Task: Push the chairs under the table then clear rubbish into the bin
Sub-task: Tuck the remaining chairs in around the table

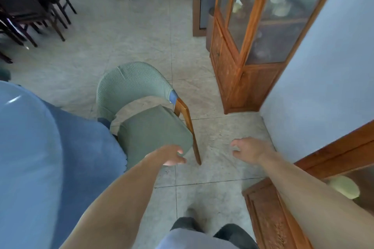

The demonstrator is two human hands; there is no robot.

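A green upholstered chair with a curved back and wooden legs stands on the tiled floor beside a table covered in a blue cloth. Part of its seat is tucked behind the cloth's edge. My left hand hovers at the seat's near front corner, fingers loosely curled and holding nothing; whether it touches the seat I cannot tell. Over the bare floor to the chair's right hangs my right hand, relaxed, with nothing in it. No rubbish or bin is in sight.
A wooden glass-fronted cabinet stands at the right against a pale blue wall. Another wooden cabinet is close by my right arm. Dark chairs are grouped at the far left and back.
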